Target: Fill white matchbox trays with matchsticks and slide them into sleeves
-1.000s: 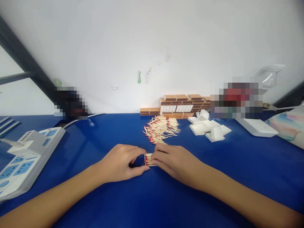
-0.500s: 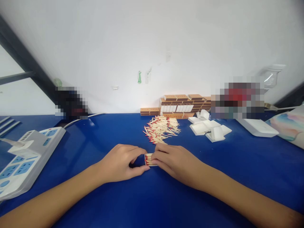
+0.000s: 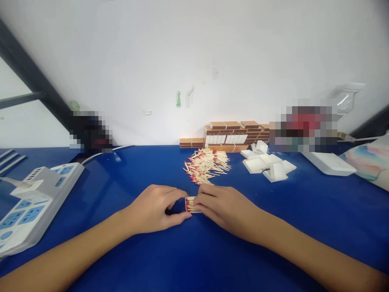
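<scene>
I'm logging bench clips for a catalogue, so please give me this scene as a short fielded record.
Left hand: thumb and finger at the left end of a small white rectangular tray
Right hand: fingers over the tray's right part
Tray contents: red-tipped wooden matches
Beyond hands: loose pile of similar matches
Behind pile: stacked brown-and-orange matchboxes
Surface: glossy blue tabletop

A glossy blue desk [image 3: 194, 259] spreads beneath the hands [image 3: 159, 209]. Beyond them rises a pale wall [image 3: 194, 44] with a few small marks [image 3: 178, 99]; dark bars [image 3: 27, 67] slant upward well to their left and right.
</scene>
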A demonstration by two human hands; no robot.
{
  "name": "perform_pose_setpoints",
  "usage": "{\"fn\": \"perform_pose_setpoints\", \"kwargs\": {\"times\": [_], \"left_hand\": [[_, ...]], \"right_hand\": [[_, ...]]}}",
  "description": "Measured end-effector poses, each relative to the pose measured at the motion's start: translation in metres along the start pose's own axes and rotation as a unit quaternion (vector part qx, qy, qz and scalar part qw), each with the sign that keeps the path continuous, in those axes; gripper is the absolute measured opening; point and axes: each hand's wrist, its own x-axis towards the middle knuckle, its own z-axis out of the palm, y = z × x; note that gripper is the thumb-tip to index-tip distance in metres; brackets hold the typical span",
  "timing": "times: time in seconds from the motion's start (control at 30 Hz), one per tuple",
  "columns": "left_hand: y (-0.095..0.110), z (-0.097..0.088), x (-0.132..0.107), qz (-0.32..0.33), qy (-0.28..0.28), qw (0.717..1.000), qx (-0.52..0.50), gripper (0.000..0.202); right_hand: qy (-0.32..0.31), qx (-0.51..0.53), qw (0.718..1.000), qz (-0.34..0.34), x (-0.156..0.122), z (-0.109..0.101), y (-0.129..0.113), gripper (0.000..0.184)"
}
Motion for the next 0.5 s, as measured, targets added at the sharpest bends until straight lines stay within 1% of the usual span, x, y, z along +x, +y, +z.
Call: {"fn": "perform_pose_setpoints", "kwargs": {"times": [0.33,0.5], "left_hand": [[-0.0006,0.0009,-0.0008,0.0,0.001,1.0,0.001,0.029],[-0.0009,-0.0003,-0.0011,0.001,0.0,1.0,0.001,0.028]], "right_hand": [[0.059,-0.001,0.998,-0.026,-0.0024,0.0027,0.0041,0.027],[0.064,0.001,0.998,-0.026,-0.0023,0.0035,0.0038,0.027]]}}
